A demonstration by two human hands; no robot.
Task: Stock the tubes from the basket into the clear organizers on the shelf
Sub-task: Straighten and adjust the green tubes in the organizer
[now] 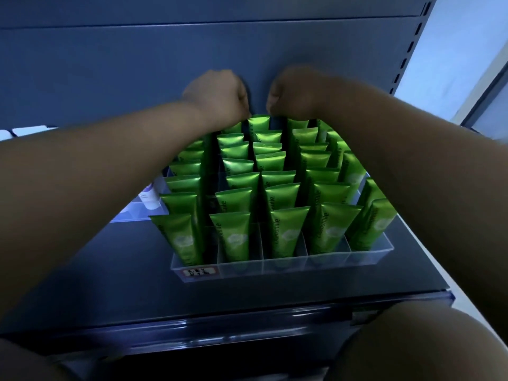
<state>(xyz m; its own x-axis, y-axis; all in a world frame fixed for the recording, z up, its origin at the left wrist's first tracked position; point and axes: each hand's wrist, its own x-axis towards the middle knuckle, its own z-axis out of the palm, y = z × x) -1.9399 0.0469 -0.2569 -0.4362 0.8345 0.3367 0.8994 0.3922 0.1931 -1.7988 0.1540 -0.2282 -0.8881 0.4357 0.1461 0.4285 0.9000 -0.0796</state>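
A clear organizer point(324, 260) with divided slots stands on the dark shelf point(104, 273). Several rows of green tubes point(286, 232) stand upright in it, crimped ends up. Both my arms reach over it to its back row. My left hand point(217, 94) and my right hand point(298, 93) are curled into fists side by side, thumbs down on the two top corners of the middle back-row tube point(258, 124). My fingertips are hidden behind the hands. The basket is out of view.
A second clear organizer point(132, 213) sits to the left, holding a white and purple tube point(149, 195). A red-edged label point(199, 272) is stuck on the front wall. The grey back panel point(137, 64) stands close behind my hands; a slotted upright point(406, 56) rises at right.
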